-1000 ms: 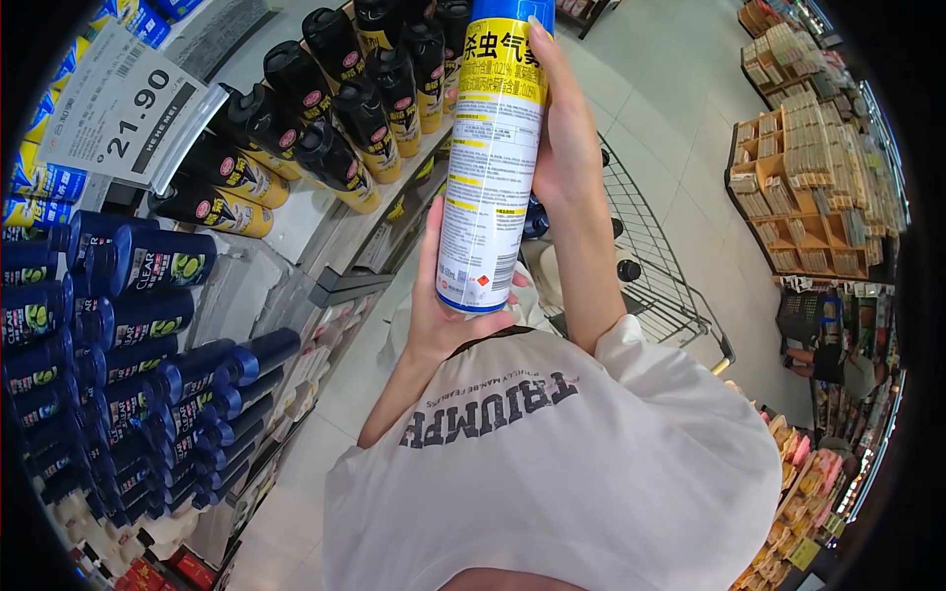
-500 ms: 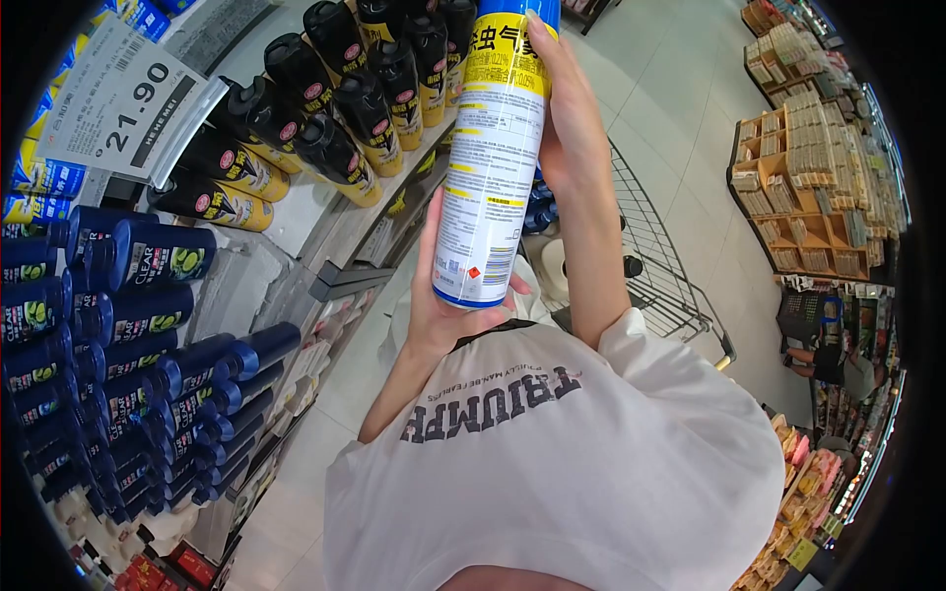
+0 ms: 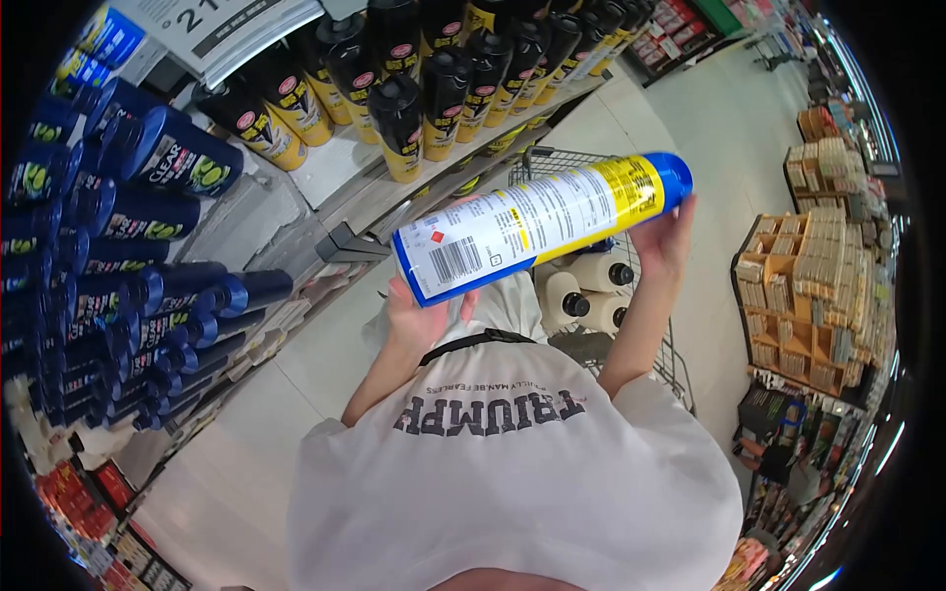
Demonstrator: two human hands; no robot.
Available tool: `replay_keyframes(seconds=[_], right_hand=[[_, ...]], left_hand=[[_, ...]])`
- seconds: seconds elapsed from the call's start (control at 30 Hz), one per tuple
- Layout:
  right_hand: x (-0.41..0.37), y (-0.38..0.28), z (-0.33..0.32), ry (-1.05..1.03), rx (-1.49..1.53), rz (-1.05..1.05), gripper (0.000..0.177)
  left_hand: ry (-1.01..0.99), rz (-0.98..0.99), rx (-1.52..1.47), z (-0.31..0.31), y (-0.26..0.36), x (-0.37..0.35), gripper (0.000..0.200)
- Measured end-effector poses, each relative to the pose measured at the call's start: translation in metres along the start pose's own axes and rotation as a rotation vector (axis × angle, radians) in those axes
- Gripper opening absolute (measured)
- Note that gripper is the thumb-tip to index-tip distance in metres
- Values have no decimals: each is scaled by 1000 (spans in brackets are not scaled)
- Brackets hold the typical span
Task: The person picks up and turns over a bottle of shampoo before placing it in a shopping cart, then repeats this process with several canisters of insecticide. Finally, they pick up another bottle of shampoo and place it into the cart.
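A white, yellow and blue insecticide spray can (image 3: 532,231) lies tilted across both hands in front of my chest, its blue cap (image 3: 675,182) up to the right. My left hand (image 3: 419,315) is closed around the base end, with fingers partly hidden behind the can. At the cap end, my right hand (image 3: 665,236) grips from the right side, fingers mostly behind it. The can's printed back label and barcode face me. Below the can is a wire shopping cart (image 3: 680,369) with several cream bottles (image 3: 564,298) with black caps inside.
A shelf to the left holds several black-and-yellow spray cans (image 3: 399,128) and dark blue shampoo bottles (image 3: 187,153), under a price sign (image 3: 222,30). A wooden display rack (image 3: 803,300) stands on the right across the tiled floor (image 3: 680,128). Another person (image 3: 774,461) is at the far right.
The spray can has turned from nearly upright to a sideways tilt, cap end swinging right and down with my right hand. The view has shifted, showing more of the cart and its bottles.
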State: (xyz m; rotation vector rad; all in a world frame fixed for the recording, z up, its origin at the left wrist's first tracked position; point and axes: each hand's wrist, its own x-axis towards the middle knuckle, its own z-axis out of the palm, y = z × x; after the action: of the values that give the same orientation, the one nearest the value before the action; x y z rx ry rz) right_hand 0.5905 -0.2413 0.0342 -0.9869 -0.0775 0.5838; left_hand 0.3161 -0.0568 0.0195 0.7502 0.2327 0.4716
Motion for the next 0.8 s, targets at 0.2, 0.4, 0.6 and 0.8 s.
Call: replay_keyframes(seconds=[0.2, 0.4, 0.6, 0.8], right_hand=[[-19, 4, -69, -174, -185, 22, 126], [-28, -2, -75, -347, -291, 117, 126], [-34, -7, -63, -376, -347, 264, 142], [-30, 1, -88, -481, -428, 380, 141]], left_hand=[[50, -4, -119, -10, -2, 5, 105], [172, 8, -136, -13, -9, 11, 69], [198, -58, -125, -15, -10, 14, 71], [299, -51, -170, -23, -7, 17, 71]])
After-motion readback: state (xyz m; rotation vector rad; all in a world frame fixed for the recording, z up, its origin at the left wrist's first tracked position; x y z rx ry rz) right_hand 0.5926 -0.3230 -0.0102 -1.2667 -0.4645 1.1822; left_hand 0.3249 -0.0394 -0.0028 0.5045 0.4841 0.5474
